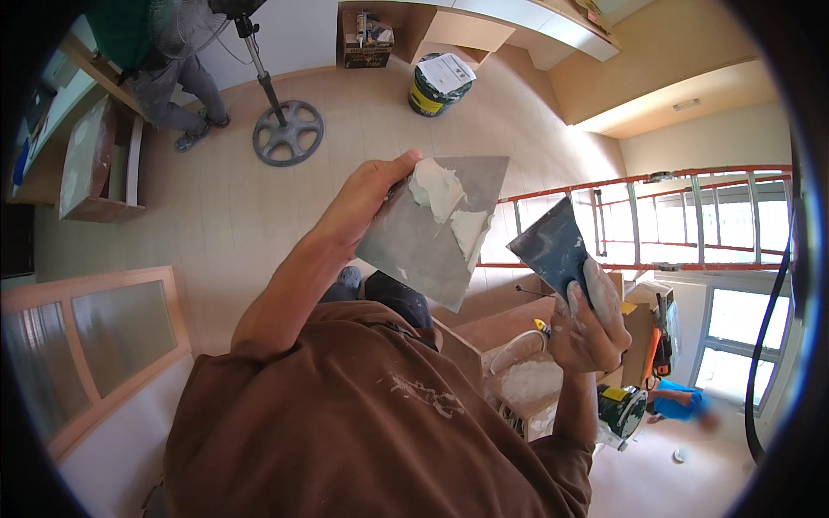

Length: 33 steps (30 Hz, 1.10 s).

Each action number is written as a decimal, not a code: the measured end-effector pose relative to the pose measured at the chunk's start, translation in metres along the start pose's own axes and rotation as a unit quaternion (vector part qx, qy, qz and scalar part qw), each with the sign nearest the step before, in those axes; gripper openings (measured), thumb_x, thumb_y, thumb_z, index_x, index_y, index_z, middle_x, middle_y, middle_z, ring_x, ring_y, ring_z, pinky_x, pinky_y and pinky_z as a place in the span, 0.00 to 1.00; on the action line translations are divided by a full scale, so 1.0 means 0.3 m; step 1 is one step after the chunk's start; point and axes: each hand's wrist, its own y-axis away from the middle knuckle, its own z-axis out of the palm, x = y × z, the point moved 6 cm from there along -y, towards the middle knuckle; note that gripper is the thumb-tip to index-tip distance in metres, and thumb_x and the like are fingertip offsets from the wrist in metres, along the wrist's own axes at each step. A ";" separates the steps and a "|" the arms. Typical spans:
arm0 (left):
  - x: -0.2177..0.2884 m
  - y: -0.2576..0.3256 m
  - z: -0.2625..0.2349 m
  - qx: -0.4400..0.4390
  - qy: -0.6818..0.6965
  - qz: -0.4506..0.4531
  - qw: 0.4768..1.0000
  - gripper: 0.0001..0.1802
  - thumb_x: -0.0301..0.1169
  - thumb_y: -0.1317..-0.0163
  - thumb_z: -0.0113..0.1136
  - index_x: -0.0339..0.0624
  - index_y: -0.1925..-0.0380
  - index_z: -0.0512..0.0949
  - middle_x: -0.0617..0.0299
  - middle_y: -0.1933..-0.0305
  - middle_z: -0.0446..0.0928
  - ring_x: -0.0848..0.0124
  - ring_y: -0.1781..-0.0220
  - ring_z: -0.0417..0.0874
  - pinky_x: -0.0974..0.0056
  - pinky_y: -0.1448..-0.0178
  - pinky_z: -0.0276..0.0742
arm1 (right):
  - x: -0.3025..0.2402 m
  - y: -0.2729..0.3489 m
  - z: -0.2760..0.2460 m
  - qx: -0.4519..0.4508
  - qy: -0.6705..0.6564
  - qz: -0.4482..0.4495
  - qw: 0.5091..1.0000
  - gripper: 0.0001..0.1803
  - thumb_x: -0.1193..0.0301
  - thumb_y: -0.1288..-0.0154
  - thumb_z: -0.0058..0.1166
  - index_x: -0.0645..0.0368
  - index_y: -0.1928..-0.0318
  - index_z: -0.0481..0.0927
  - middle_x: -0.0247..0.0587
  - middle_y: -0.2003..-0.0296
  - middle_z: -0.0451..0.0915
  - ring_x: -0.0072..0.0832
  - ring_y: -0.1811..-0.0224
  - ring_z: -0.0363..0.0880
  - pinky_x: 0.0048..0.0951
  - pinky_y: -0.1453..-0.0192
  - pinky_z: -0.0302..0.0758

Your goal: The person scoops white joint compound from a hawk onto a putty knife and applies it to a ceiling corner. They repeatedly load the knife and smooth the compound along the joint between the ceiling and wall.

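Note:
My left hand (371, 194) grips a square grey metal plasterer's hawk (414, 237) by its left edge, the thumb lying on top and the fingers hidden beneath. White filler (438, 190) sits in a lump near the far corner, and a second smear (469, 231) runs along the right edge. To the right, my right hand (589, 332), spotted with dried filler, is closed round a putty knife (553, 246). Its wide dark blade points up and left, a little apart from the hawk, with pale specks on it.
A red-railed ladder (639, 223) stands at the right. Beyond the hawk are a lidded bucket (440, 85) with paper on top and a fan's round base (287, 134). One person (177, 86) is at the far left, another (678, 401) at the lower right, beside another bucket (623, 410).

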 end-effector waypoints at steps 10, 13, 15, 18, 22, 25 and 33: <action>0.081 -0.275 0.045 0.003 0.035 -0.044 0.998 0.20 0.45 0.33 0.51 0.39 0.67 0.80 0.66 0.69 0.79 0.81 0.70 0.78 0.74 0.66 0.72 | 0.259 -0.095 0.129 0.171 -0.027 -0.022 0.985 0.04 0.88 0.46 0.56 0.72 0.68 0.78 0.59 0.61 0.79 0.45 0.60 0.84 0.34 0.57 0.84; 0.116 -0.394 0.084 0.004 0.046 -0.044 0.998 0.20 0.45 0.33 0.51 0.38 0.67 0.80 0.66 0.69 0.79 0.81 0.70 0.78 0.74 0.65 0.72 | 0.386 -0.127 0.163 0.249 -0.067 -0.025 0.966 0.01 0.85 0.40 0.52 0.72 0.68 0.73 0.62 0.67 0.79 0.44 0.65 0.83 0.37 0.68 0.83; 0.142 -0.487 0.104 0.015 0.035 -0.042 0.998 0.20 0.46 0.33 0.51 0.38 0.66 0.79 0.66 0.68 0.79 0.81 0.69 0.78 0.74 0.65 0.72 | 0.466 -0.170 0.196 0.296 -0.139 -0.021 0.945 0.05 0.83 0.39 0.53 0.71 0.65 0.71 0.61 0.69 0.78 0.41 0.68 0.82 0.34 0.71 0.82; 0.184 -0.629 0.127 0.000 0.052 -0.026 0.998 0.20 0.45 0.33 0.52 0.39 0.65 0.79 0.66 0.67 0.79 0.81 0.68 0.78 0.74 0.65 0.73 | 0.601 -0.243 0.212 0.194 -0.196 -0.040 0.960 0.12 0.80 0.40 0.56 0.65 0.59 0.68 0.54 0.67 0.75 0.43 0.65 0.81 0.38 0.66 0.82; 0.248 -0.788 0.191 -0.005 0.075 -0.019 0.997 0.18 0.43 0.33 0.51 0.38 0.61 0.78 0.65 0.64 0.79 0.80 0.66 0.79 0.73 0.62 0.75 | 0.767 -0.310 0.244 0.178 -0.288 -0.124 0.933 0.14 0.82 0.48 0.61 0.61 0.60 0.75 0.52 0.61 0.78 0.53 0.55 0.81 0.46 0.52 0.82; 0.269 -0.895 0.242 0.005 0.122 -0.027 0.992 0.18 0.42 0.33 0.50 0.38 0.57 0.77 0.63 0.61 0.79 0.78 0.64 0.80 0.72 0.60 0.76 | 0.876 -0.356 0.272 0.170 -0.264 -0.112 0.943 0.13 0.83 0.50 0.63 0.61 0.62 0.77 0.48 0.60 0.79 0.52 0.54 0.81 0.45 0.52 0.83; 0.366 -1.130 0.308 0.018 0.140 -0.017 0.990 0.15 0.42 0.37 0.57 0.41 0.61 0.79 0.65 0.65 0.80 0.78 0.68 0.79 0.72 0.64 0.75 | 1.097 -0.428 0.315 0.218 -0.145 -0.089 0.961 0.17 0.88 0.48 0.54 0.64 0.56 0.76 0.53 0.57 0.78 0.52 0.54 0.81 0.47 0.52 0.82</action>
